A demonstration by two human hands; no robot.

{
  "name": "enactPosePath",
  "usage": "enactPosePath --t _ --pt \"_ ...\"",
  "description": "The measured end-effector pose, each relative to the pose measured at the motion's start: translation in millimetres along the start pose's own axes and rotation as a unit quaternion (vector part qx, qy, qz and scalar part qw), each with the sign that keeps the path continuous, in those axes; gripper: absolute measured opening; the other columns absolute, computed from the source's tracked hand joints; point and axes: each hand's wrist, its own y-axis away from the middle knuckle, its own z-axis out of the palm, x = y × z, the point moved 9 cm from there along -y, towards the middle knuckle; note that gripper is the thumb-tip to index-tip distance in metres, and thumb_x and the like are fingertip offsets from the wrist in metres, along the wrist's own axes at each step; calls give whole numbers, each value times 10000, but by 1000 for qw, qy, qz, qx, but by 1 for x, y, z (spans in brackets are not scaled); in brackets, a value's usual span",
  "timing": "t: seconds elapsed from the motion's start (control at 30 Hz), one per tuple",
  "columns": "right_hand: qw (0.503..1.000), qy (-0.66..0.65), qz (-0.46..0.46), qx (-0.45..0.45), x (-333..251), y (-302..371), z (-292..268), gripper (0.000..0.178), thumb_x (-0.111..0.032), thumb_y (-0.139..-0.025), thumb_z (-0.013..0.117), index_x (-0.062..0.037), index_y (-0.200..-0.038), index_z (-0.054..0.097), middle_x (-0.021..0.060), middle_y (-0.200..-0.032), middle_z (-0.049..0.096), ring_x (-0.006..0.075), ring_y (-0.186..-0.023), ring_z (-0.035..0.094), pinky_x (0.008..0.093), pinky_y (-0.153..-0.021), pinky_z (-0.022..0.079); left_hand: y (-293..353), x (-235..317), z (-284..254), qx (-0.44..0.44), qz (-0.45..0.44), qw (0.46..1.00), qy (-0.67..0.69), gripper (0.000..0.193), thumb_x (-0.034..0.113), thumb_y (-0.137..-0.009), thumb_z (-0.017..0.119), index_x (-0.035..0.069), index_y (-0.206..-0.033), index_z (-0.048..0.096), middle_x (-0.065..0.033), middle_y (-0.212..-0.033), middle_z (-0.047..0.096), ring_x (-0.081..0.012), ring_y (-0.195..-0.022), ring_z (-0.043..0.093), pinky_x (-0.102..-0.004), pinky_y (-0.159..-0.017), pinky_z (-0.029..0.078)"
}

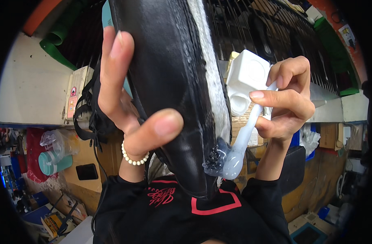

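We are partway through brushing glue along the sole edge of a black shoe (pixel 169 81), held up close in front of us. Our left hand (pixel 129 101) steadies it, fingers spread up the side and the thumb pressed against the upper near the toe. Our right hand (pixel 285 101) pinches the pale handle of a small brush (pixel 238 150) between thumb and 2 fingertips; its dark bristles, loaded with clear glue, touch the shoe's edge near the toe, beside the whitish coated strip (pixel 212 73) running up the sole. A white plastic container (pixel 245 79) sits just behind the right hand. We judge the next stroke needs a light, steady drag along the uncoated edge, keeping glue off the black upper.
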Motion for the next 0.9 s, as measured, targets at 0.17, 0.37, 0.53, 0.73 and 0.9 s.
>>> enactPosePath --t 0.17,0.37,0.53,0.73,0.9 --pt "997 -59 -25 -42 -10 3 8 403 -455 -643 899 -134 -874 820 41 -959 414 173 -809 493 282 -688 380 -5 8 -2 54 53 997 13 533 320 -1010 442 81 -1474 335 -258 -1554 341 -380 -1385 454 -471 -1105 479" --pt "982 -51 169 60 20 15 16 297 -222 -710 853 -65 -955 790 51 -997 446 152 -824 482 280 -720 395 -1 -4 -5 116 -3 991 59 617 368 -1029 377 25 -1535 293 -259 -1561 353 -350 -1381 478 -436 -1084 508" --pt "980 -39 177 76 9 34 22 336 -209 -602 881 -84 -908 817 30 -926 423 151 -809 454 265 -689 372 -7 8 -13 57 144 979 -134 616 308 -941 667 97 -1445 382 -325 -1502 374 -385 -1369 467 -434 -1085 470" --pt "978 -81 176 80 -6 44 17 383 -241 -546 891 -86 -889 819 32 -956 407 126 -757 436 247 -656 331 -3 6 -20 36 196 950 -242 763 280 -825 810 129 -1453 404 -304 -1480 417 -408 -1382 447 -446 -1070 455" --pt "987 9 147 69 -10 25 20 406 -236 -532 909 -106 -907 822 25 -916 415 141 -790 439 249 -659 336 0 10 -21 52 180 962 -198 674 262 -817 820 140 -1394 494 -296 -1484 431 -414 -1363 472 -460 -1077 457"
